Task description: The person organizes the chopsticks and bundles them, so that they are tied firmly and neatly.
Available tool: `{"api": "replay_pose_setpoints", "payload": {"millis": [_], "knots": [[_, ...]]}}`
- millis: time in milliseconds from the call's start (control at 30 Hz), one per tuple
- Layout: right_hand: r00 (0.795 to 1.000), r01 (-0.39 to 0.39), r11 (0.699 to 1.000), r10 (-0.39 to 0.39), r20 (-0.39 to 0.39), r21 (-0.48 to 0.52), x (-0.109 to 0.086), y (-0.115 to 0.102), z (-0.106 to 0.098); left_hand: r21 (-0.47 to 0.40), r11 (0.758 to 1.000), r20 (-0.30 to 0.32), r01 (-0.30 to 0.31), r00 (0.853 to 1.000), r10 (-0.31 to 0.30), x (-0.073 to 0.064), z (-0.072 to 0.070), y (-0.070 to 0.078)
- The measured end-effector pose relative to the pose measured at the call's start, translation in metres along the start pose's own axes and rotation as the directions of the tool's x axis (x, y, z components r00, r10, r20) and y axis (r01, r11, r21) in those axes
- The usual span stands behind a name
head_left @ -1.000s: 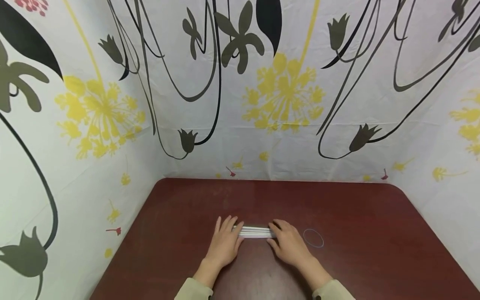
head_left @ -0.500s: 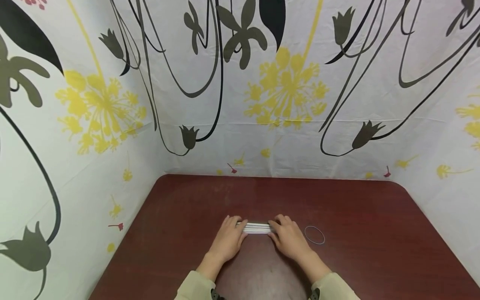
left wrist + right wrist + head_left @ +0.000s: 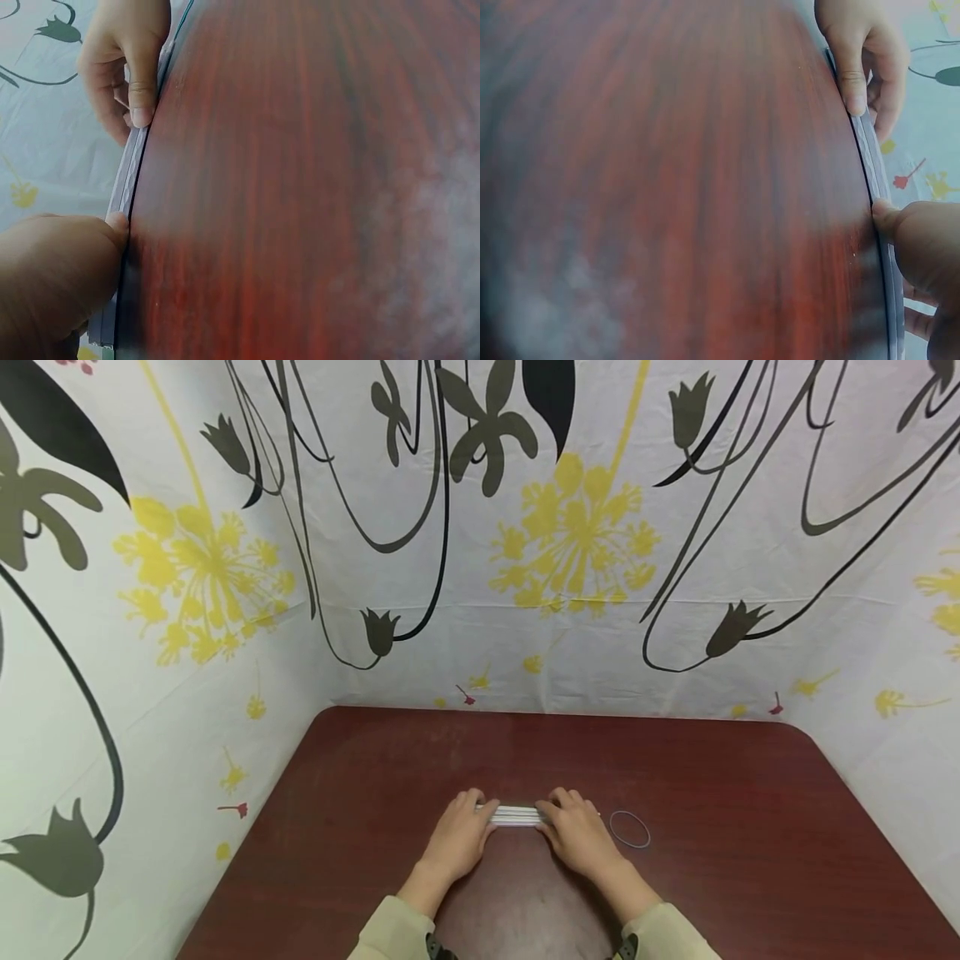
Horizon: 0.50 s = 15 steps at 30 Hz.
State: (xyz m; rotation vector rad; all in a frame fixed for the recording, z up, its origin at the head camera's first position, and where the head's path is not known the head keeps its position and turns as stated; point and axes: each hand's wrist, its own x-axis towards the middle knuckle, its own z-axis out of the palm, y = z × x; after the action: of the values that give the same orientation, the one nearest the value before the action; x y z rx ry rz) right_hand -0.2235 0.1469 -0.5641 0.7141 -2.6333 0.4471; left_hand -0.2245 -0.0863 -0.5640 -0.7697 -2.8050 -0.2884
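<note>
A small bundle of thin white sticks, straw-like (image 3: 517,816), lies crosswise on the table. My left hand (image 3: 459,837) grips its left part, thumb on the near side and fingers curled over the far side. At the other end my right hand (image 3: 583,837) holds the bundle in the same way. Between the hands only a short middle stretch shows in the head view. In the left wrist view the bundle's end (image 3: 107,330) sticks out past the left hand. Just right of the right hand lies a thin pale loop, like a rubber band (image 3: 649,837).
The dark red-brown table (image 3: 720,827) has rounded far corners. White cloth (image 3: 540,677) printed with flowers hangs behind it and at both sides.
My left hand has shifted to the right, its fingers more curled, and the gap between the hands is narrower. The right hand stays nearly in place; the head view tilts slightly.
</note>
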Motion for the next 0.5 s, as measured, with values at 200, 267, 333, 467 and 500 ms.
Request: {"api": "replay_pose_setpoints", "payload": {"millis": [200,267,333,467,500], "knots": [[1.000,-0.023,1.000,0.022,0.021,0.013,0.0007,-0.0004,-0.0008,0.050,0.998,-0.030,-0.030,0.999,0.031,0.0018,0.0001,0.0016],[0.998,-0.036,0.999,0.035,0.045,0.016,0.0010,-0.0010,-0.0018,0.061,0.997,-0.035,-0.037,0.999,0.039,0.0023,-0.0002,0.0023],[0.997,-0.046,0.999,0.045,0.062,0.015,0.0014,-0.0017,-0.0024,0.066,0.997,-0.035,-0.039,0.999,0.041,0.0028,-0.0011,0.0032],[0.995,-0.057,0.998,0.056,0.077,0.009,0.0025,-0.0029,-0.0033,0.087,0.996,-0.028,-0.035,0.999,0.037,0.0038,-0.0027,0.0042],[0.995,-0.057,0.998,0.057,0.077,0.007,0.0027,-0.0033,-0.0035,0.099,0.995,-0.027,-0.035,0.999,0.038,0.0040,-0.0030,0.0044]]}}
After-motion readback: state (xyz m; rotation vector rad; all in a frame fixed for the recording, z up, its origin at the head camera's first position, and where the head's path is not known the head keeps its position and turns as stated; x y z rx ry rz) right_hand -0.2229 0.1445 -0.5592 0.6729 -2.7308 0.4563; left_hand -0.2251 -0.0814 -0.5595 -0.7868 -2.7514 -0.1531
